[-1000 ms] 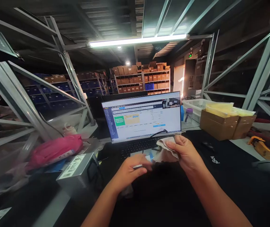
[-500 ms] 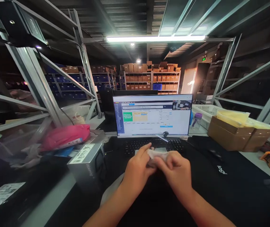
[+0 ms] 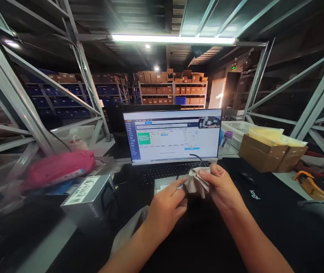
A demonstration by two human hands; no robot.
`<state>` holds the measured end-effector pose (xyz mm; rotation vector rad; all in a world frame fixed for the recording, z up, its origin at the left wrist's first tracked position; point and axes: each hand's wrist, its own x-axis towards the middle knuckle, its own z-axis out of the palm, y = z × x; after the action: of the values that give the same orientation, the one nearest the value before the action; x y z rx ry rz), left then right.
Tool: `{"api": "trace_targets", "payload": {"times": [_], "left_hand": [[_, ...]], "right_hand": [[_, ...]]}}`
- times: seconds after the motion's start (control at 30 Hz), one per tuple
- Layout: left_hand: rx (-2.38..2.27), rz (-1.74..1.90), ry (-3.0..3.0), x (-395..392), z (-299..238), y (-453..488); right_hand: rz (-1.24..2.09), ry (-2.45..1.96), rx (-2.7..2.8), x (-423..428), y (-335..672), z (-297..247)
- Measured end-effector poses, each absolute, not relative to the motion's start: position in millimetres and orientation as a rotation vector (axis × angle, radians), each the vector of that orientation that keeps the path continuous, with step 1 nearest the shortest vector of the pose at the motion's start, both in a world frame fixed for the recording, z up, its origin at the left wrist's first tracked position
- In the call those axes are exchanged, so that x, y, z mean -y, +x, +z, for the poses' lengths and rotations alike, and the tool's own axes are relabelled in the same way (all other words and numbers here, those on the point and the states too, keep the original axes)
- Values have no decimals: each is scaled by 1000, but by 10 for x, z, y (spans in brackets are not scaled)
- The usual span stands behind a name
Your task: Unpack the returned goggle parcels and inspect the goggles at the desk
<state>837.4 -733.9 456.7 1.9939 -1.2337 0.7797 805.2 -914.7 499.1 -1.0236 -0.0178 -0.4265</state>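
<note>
My right hand [image 3: 221, 187] is closed around a small pale cloth [image 3: 196, 181], held just in front of the laptop [image 3: 173, 142] keyboard. My left hand [image 3: 166, 208] pinches something small and dark at the cloth's left edge; what it is stays hidden. Both hands hover over a black desk mat [image 3: 264, 212]. The laptop screen is lit and shows a web page with a green block. A thin dark part sticks up from the cloth toward the screen.
A grey boxed item [image 3: 89, 201] lies left of my hands, with a pink bag [image 3: 59, 170] behind it. Cardboard boxes [image 3: 270, 151] with yellow packets stand at right, a white basket [image 3: 235, 127] behind them. Metal rack struts frame both sides. An orange tool [image 3: 311, 185] lies far right.
My hands came together over the cloth, then drew slightly apart. The right hand has lifted the cloth up and right again. The view has swung a little.
</note>
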Motion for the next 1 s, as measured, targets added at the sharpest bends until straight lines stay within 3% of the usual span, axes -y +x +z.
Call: {"api": "trace_targets", "payload": {"times": [0.27,0.57,0.87,1.0], "left_hand": [[1023,968,1943,7315,4537,8424],[1268,1221,1988,7407,4467,8383],[1016,961,1942,7326,4526,8349],[1093,1045,1955,7339,4450,8393]], "right_hand": [[-727,-1325,29,8506,8008,4607],[-301,-730,15,8938,8007,4988],[-770,-1238,69,8409,7967,4575],[-514,-1027,101,8651,7948,4799]]}}
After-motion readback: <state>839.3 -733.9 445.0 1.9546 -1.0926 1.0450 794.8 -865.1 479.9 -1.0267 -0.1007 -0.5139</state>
